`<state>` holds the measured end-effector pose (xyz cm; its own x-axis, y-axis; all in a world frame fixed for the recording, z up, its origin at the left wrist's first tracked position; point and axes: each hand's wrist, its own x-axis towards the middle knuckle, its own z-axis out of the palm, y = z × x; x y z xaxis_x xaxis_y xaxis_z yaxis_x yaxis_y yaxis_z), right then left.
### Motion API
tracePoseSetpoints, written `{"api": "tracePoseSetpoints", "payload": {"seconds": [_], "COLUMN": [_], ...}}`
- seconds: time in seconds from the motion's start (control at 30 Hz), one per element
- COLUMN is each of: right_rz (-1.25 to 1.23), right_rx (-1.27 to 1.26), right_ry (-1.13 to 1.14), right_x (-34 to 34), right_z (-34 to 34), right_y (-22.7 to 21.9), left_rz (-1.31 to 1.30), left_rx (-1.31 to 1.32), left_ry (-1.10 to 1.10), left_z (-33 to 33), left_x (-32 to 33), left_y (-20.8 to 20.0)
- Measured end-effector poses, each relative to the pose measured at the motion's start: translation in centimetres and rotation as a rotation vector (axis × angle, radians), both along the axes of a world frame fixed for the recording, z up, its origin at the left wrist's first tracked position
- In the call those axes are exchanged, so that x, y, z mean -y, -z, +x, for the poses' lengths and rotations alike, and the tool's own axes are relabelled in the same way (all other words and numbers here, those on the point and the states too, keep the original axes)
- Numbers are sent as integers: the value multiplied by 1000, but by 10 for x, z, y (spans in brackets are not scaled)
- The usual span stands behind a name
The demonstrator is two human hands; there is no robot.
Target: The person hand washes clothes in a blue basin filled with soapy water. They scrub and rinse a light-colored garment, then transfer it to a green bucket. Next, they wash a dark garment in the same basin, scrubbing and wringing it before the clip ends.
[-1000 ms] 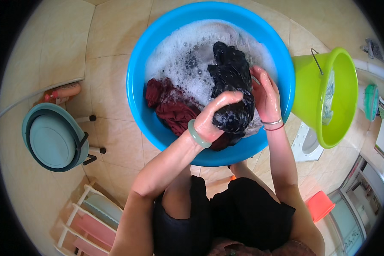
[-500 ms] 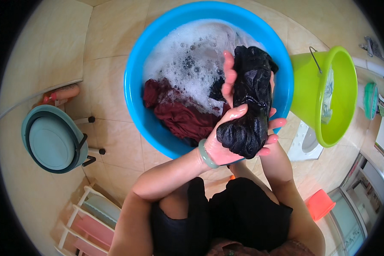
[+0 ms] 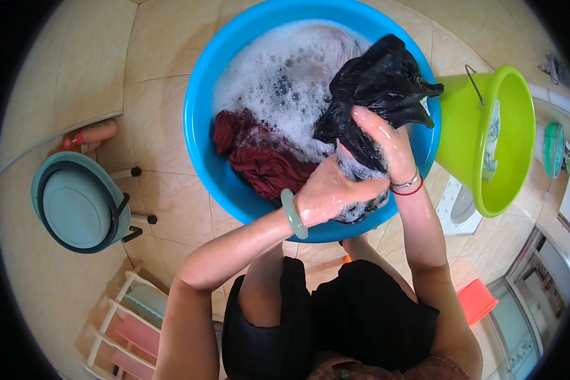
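A wet black garment point(image 3: 380, 76) is bunched between my hands over the right side of a large blue basin point(image 3: 199, 136). My left hand point(image 3: 329, 193), with a pale green bangle at the wrist, is closed around its sudsy lower end. My right hand point(image 3: 391, 149) grips the middle of the cloth, thumb on top; its other fingers are partly hidden. The cloth's upper part spreads out beyond my hands and reaches the basin's right rim. Sudsy water point(image 3: 278, 76) fills the far part of the basin, and a dark red garment point(image 3: 266, 164) lies at its near left.
A lime green bucket point(image 3: 456, 126) tilts against the basin's right side, with something pale inside. To the left are a grey-green folding tub point(image 3: 76, 202), a pinkish bottle point(image 3: 98, 134) and a white rack point(image 3: 111, 323). An orange-red container point(image 3: 476, 302) stands at the lower right.
Before, the black garment lay gathered across my upturned palms. Now my hands have turned over and grip it, its upper end has fanned out to the right, and suds show at its lower end.
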<state>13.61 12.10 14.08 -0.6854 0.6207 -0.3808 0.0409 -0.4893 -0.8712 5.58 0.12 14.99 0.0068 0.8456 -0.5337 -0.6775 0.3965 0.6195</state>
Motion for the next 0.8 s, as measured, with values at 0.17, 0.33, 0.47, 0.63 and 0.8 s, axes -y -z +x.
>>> {"api": "tracePoseSetpoints", "payload": {"seconds": [0.17, 0.33, 0.47, 0.63, 0.8], "right_rz": [158, 524, 648, -5, 998], "right_rx": [94, 260, 432, 3, 293], "right_ry": [-10, -174, -296, -182, -579], "right_x": [8, 22, 19, 8, -9], "right_z": [-4, -4, -1, -3, 23], "right_y": [14, 33, 49, 43, 35], "left_rz": [56, -24, -288, 92, 94], "left_rx": [-358, -671, -778, 215, -139], "left_ry": [22, 76, 345, -204, -161], "left_z": [7, 13, 10, -18, -18], "left_x": [-1, 8, -4, 11, -4], "left_y": [33, 70, 69, 41, 37]}}
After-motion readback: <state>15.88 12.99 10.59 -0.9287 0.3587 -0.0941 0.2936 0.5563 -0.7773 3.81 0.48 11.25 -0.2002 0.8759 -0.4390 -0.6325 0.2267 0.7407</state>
